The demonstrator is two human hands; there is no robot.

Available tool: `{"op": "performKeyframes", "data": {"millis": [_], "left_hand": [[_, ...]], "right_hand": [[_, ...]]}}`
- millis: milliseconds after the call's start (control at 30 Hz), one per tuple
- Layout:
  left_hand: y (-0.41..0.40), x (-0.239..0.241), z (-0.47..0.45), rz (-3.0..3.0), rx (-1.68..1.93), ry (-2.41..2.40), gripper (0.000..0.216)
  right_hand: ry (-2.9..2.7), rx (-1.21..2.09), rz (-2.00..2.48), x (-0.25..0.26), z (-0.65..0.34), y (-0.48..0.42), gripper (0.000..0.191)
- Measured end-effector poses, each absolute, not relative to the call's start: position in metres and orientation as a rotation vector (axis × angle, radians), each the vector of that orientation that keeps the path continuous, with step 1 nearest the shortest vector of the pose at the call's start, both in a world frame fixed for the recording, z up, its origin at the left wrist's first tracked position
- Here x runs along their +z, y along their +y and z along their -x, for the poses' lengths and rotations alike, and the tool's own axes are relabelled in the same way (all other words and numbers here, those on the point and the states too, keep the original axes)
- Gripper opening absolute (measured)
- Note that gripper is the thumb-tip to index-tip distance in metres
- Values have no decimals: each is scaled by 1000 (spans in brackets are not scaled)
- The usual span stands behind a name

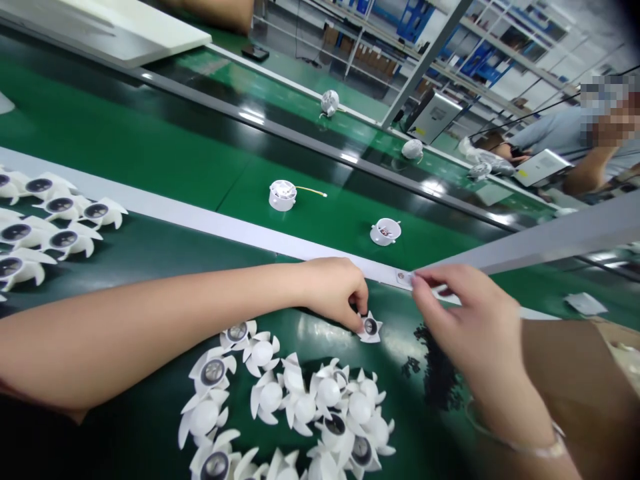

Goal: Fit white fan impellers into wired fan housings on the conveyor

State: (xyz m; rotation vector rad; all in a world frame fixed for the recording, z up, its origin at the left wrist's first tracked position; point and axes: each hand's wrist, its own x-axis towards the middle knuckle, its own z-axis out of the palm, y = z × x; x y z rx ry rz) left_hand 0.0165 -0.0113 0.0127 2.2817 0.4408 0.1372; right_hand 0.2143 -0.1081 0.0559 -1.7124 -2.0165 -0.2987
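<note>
My left hand (334,291) is curled, its fingertips pinching a small white fan impeller (371,327) that rests on the dark green bench. My right hand (463,313) reaches toward the pale rail (210,222), finger and thumb pinched at a small round part (401,276) lying on the rail. A pile of several white fan impellers (300,400) lies just below my left hand. A scatter of tiny dark pieces (435,373) lies under my right hand.
More impellers (50,223) sit in rows at far left. On the green conveyor belt stand a white round housing with a wire (283,195) and another (385,231). A brown box (580,393) is at right. Another person (595,143) sits across the line.
</note>
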Motion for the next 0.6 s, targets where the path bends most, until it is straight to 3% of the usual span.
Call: {"op": "performKeyframes", "data": {"millis": [100,167,300,433,600], "left_hand": [[-10,13,-15,-2271,120,430,35],[-9,15,-13,-2271,111,436,39],[-7,19,-8,-2194,65,472,45],[-3,22,-7,-2093,3,481,41],[-2,15,-13,-2030,98,504,23]], "right_hand": [[-2154,-326,1873,45,-212,-50,55],[-2378,-257,1961,38,-210,-13,70],[-2627,-67,1936,41,-208,12,55],[-2154,-124,1770,55,-209,-43,39],[-1861,339,1512,45,-214,-134,25]]}}
